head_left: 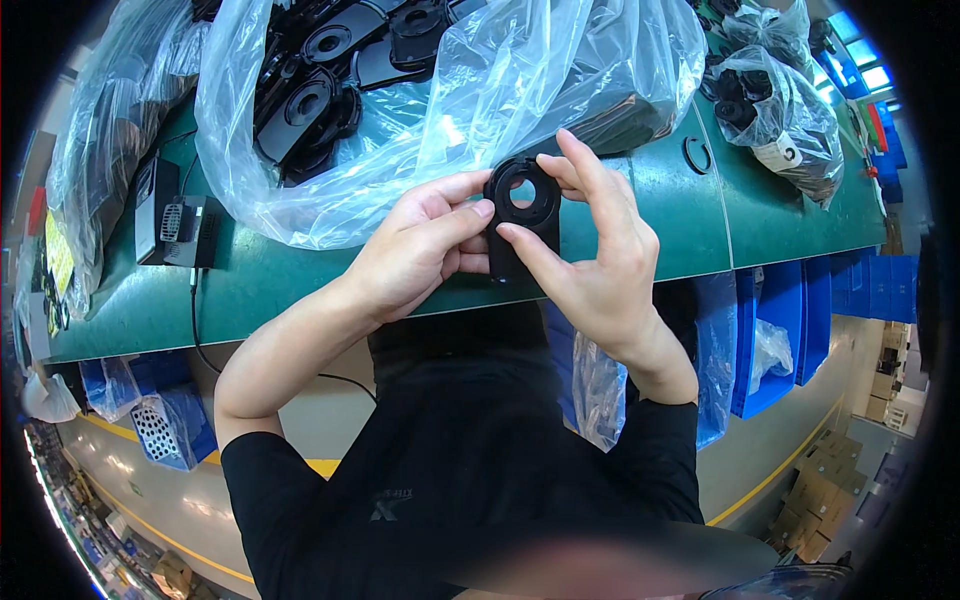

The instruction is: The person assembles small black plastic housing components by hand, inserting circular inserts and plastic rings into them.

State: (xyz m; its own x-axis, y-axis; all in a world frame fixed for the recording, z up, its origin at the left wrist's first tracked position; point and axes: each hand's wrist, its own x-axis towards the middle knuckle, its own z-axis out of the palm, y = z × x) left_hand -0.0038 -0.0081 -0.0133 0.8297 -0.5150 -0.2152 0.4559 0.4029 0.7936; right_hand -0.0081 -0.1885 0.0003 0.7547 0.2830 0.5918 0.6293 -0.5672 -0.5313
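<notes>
A black plastic part [523, 215] with a round ring opening at its top is held up over the front edge of the green workbench [300, 280]. My left hand [415, 250] grips its left side, thumb lying along the ring. My right hand [595, 250] holds the right side, with the index finger over the ring's top and the thumb pressing the part's front. Behind the hands lies a large clear plastic bag [430, 110] with several similar black parts inside.
A small black ring [697, 155] lies on the bench at the right. Another clear bag of black parts [790, 120] sits at far right. A black box with a cable [175, 220] stands at left. Blue bins [790, 320] hang under the bench.
</notes>
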